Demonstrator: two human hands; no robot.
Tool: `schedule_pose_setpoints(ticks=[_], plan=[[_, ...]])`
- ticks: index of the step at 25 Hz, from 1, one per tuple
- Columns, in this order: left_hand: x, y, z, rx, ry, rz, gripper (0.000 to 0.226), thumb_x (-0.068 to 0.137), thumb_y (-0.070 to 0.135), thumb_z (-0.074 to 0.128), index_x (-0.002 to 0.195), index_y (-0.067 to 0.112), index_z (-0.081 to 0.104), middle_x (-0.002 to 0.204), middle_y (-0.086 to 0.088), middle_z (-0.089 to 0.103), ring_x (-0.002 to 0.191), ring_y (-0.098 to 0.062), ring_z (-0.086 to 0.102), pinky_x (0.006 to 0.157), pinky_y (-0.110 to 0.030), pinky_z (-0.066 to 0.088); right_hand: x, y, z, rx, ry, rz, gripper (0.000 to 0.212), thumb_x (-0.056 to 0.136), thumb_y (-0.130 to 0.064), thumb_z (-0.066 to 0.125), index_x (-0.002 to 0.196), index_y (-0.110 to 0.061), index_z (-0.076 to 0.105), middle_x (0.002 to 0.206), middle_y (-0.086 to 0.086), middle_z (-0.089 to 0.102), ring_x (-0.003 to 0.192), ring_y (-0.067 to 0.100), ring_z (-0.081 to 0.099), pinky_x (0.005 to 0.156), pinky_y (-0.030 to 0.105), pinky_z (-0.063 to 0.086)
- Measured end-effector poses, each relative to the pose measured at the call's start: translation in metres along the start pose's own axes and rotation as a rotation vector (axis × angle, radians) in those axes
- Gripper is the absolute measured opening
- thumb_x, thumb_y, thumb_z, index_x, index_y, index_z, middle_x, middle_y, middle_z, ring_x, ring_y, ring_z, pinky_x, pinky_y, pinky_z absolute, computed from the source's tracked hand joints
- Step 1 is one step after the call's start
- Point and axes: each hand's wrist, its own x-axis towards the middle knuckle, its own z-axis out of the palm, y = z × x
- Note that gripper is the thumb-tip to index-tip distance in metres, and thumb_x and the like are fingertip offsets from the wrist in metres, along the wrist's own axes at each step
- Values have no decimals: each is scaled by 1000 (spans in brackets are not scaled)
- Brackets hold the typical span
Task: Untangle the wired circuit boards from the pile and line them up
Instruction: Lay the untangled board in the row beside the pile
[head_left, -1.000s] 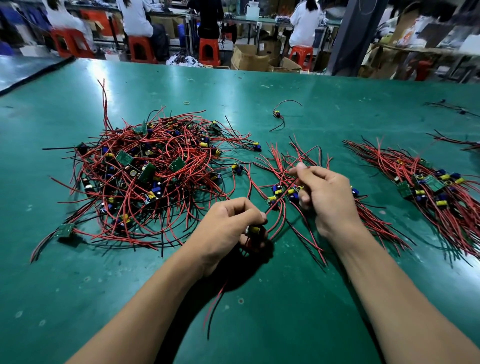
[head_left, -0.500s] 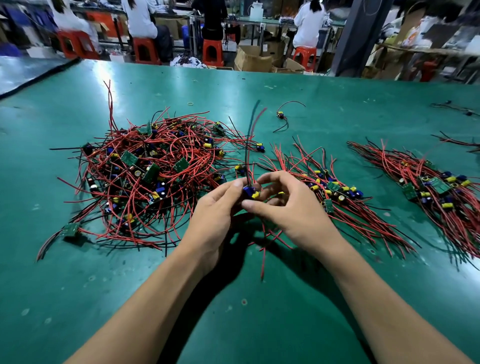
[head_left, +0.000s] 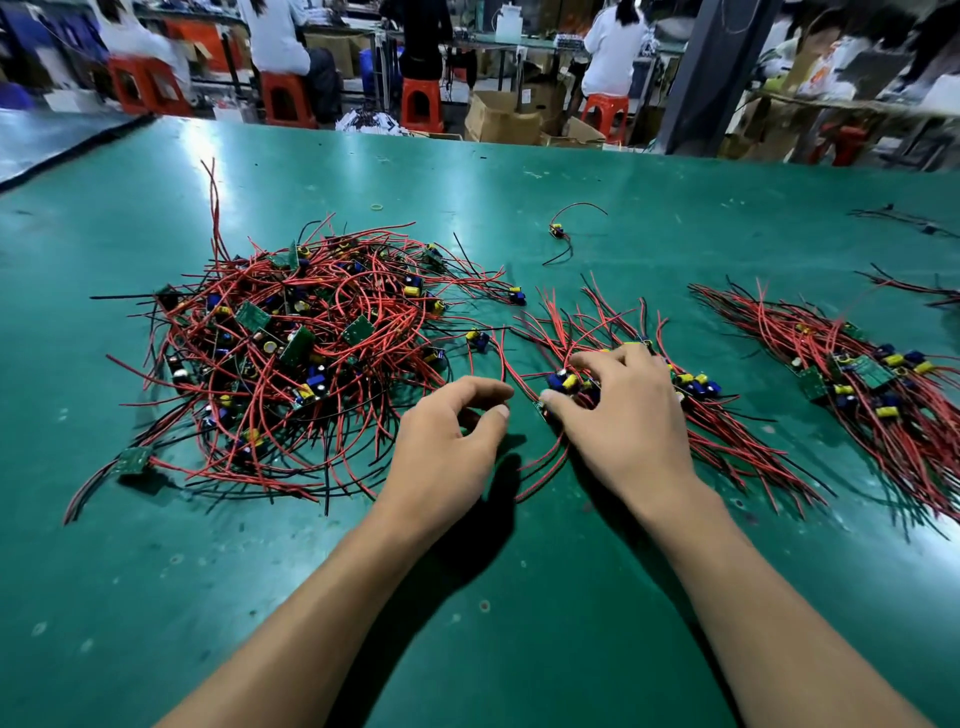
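Note:
A tangled pile of wired circuit boards (head_left: 291, 353), red and black leads with small green boards, lies at the left of the green table (head_left: 467, 623). A lined-up row of boards (head_left: 727, 431) sits in the middle. My right hand (head_left: 628, 421) is spread over the row's left end, its thumb and forefinger pinching a wired circuit board (head_left: 562, 382) with blue and yellow parts that lies on the table. My left hand (head_left: 447, 447) hovers just left of it, fingers loosely curled and holding nothing.
A second lined-up row of boards (head_left: 872, 379) lies at the right. One loose board with wires (head_left: 558, 231) sits farther back, and stray wires (head_left: 914, 286) lie at the far right edge. People on orange stools (head_left: 283, 98) work beyond the table.
Both hands held one board raised over the table with its wires sticking up. My right hand has carried it down to the middle row's left end, and my left hand has let go.

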Motion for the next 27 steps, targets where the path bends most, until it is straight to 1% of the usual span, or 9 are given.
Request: schedule_pose_setpoints(ticks=[2, 4, 6, 10, 13, 18, 21, 23, 27], plan=[[0, 0, -1, 97, 31, 40, 16, 89, 12, 64, 100, 20, 73, 87, 10, 69, 72, -10, 60, 69, -18, 48, -1, -3, 5, -105, 34, -107, 62, 75, -63, 72, 126, -28, 67, 119, 3, 55, 117, 26, 43, 97, 40, 36], [0, -1, 0, 144, 28, 65, 15, 88, 12, 65, 99, 18, 73, 88, 8, 67, 68, -10, 56, 66, -16, 44, -1, -4, 9, -180, -56, -119, 71, 75, -73, 65, 133, -32, 61, 136, 5, 50, 131, 27, 36, 107, 43, 30], [0, -3, 0, 171, 13, 84, 14, 88, 12, 66, 98, 16, 74, 85, 8, 64, 65, -7, 52, 64, -12, 40, 0, 1, 11, -213, -110, -102, 66, 82, -70, 60, 136, -32, 58, 144, 4, 48, 137, 26, 33, 112, 41, 26], [1, -5, 1, 177, 11, 77, 12, 88, 12, 66, 94, 17, 74, 72, 14, 56, 58, 0, 46, 60, -10, 34, 5, 6, 7, -141, -29, -130, 44, 85, -52, 67, 121, -26, 68, 124, -1, 66, 122, 24, 50, 99, 38, 37], [1, -6, 1, 171, 9, 63, 11, 88, 13, 66, 93, 17, 74, 66, 15, 53, 55, 1, 45, 58, -10, 33, 5, 5, 6, -23, 76, -107, 29, 83, -42, 72, 104, -23, 73, 106, 2, 73, 107, 28, 58, 89, 38, 44], [0, -5, -1, 196, -3, 70, 11, 88, 13, 65, 93, 17, 75, 65, 14, 54, 56, 1, 47, 57, -7, 31, 9, 12, 3, 234, 171, 25, 33, 88, -32, 71, 120, -23, 69, 102, 7, 74, 97, 29, 65, 87, 37, 52], [0, -4, -1, 199, -13, 68, 11, 89, 13, 65, 93, 17, 74, 68, 12, 56, 58, 0, 48, 58, -8, 33, 12, 18, -3, 314, 307, 143, 23, 89, -36, 69, 108, -24, 70, 93, 5, 71, 96, 27, 61, 78, 32, 43], [-1, -4, -1, 199, -23, 61, 11, 90, 14, 64, 94, 17, 74, 69, 12, 56, 59, -1, 48, 58, -10, 34, 13, 22, -6, 247, 334, 192, 21, 90, -42, 66, 100, -24, 71, 94, 6, 70, 101, 29, 56, 81, 34, 41], [-2, -3, -2, 207, -36, 60, 11, 90, 15, 64, 94, 18, 74, 74, 12, 59, 66, -5, 54, 65, -18, 40, 12, 28, -8, -43, 147, 273, 29, 91, -50, 62, 106, -27, 72, 115, 8, 62, 116, 32, 47, 96, 44, 37]])
